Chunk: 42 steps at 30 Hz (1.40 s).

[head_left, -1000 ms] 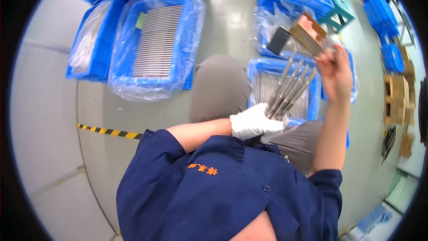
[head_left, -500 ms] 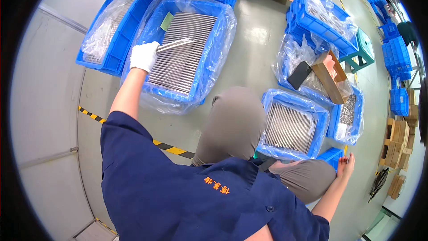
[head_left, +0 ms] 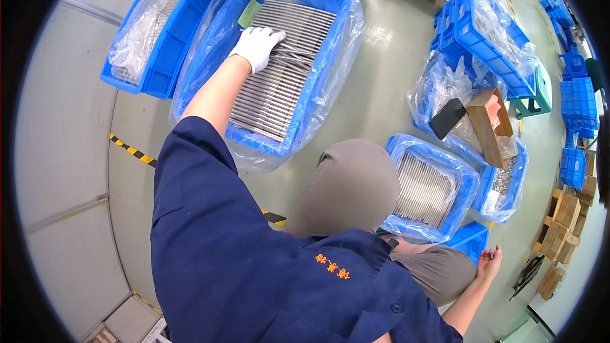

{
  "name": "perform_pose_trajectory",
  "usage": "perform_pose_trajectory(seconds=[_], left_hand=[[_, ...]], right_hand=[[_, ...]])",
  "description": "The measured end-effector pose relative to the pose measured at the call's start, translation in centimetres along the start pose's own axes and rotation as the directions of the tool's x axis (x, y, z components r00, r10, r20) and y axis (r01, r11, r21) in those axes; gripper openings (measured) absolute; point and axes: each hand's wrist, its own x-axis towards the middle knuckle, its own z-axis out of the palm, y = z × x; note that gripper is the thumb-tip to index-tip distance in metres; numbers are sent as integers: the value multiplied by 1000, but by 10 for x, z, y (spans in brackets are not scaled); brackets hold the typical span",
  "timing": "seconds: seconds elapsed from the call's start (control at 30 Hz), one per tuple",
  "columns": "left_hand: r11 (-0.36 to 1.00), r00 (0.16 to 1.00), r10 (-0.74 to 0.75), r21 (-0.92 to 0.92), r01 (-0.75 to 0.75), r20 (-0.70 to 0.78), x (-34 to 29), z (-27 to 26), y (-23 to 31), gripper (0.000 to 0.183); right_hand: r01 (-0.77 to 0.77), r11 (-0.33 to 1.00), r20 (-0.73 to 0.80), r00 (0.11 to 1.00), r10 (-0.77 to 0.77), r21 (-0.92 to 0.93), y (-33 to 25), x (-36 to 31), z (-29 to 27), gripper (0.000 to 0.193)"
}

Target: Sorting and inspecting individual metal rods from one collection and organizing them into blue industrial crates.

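Observation:
My left hand (head_left: pixel 257 48), in a white glove, reaches into a large blue bin (head_left: pixel 293 143) lined with clear plastic. Its fingers are closed over a few thin metal rods (head_left: pixel 293 52), which lie slightly askew on the neat row of metal rods (head_left: pixel 270 103) filling the bin. The glove hides the rods' near ends. A green slip of paper (head_left: pixel 250 13) rests beside the row at the bin's left wall. Bare and low at the right, my right hand (head_left: pixel 488 262) has its fingers curled at my knee, around something small and dark that I cannot make out.
A smaller lined blue bin (head_left: pixel 467 200) of rods sits right of my knee. Beyond it are a black flat object (head_left: pixel 447 118), an open cardboard box (head_left: pixel 488 128) and a green stool (head_left: pixel 539 94). Another blue bin (head_left: pixel 155 63) stands against the large one's left side.
My left hand has moved right and farther into the bin, lowering the rods it held raised onto the row. My right hand stays curled near my knee. The whole view has shifted slightly.

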Motion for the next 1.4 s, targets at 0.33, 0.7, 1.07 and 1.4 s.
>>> perform_pose_trajectory(seconds=[0.33, 0.7, 1.07, 1.4], left_hand=[[986, 996, -79, -148, 74, -29, -26, 4, 7, 55], [972, 980, -150, -199, 122, -130, -28, 24, 6, 29], [961, 915, -151, -273, 47, -374, -54, 30, 18, 15], [884, 894, -327, -433, 175, -306, -47, 32, -7, 30]], right_hand=[[3, 997, 58, 998, 1, -78, -3, 1, 18, 22], [15, 998, 84, 996, -10, -53, -1, 0, 15, 24], [6, 999, 96, 995, -2, -49, -3, -1, 21, 24], [35, 996, 117, 993, -25, -79, 0, -6, 21, 24]])
